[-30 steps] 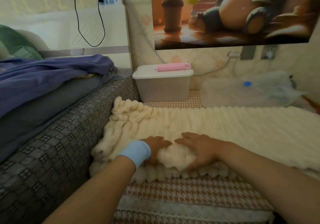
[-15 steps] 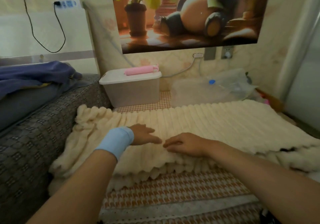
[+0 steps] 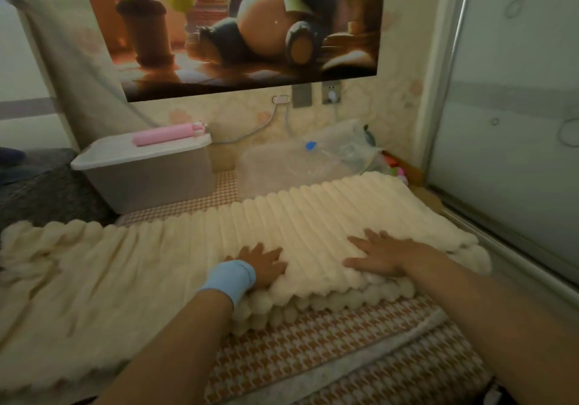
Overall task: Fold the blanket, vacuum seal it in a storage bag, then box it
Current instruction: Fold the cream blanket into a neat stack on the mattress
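A cream ribbed fleece blanket (image 3: 175,248) lies spread across the floor mat, doubled over into thicker layers on the right. My left hand (image 3: 261,263), with a blue wristband, lies flat on the blanket near its middle. My right hand (image 3: 380,255) presses flat with spread fingers on the doubled part. A clear vacuum storage bag (image 3: 297,163) with a blue valve lies behind the blanket by the wall. A lidded translucent storage box (image 3: 147,179) stands at the back left, with a pink tube-shaped object (image 3: 167,133) on its lid.
A grey patterned sofa edge (image 3: 44,191) borders the left side. A glass sliding door (image 3: 513,122) closes off the right. The orange houndstooth mat (image 3: 329,348) shows in front of the blanket. Cables hang from wall sockets (image 3: 330,92) behind the bag.
Both hands have slid to the right along the blanket and now lie flat. My view has turned right, so the sofa and the purple bedding have mostly left the frame.
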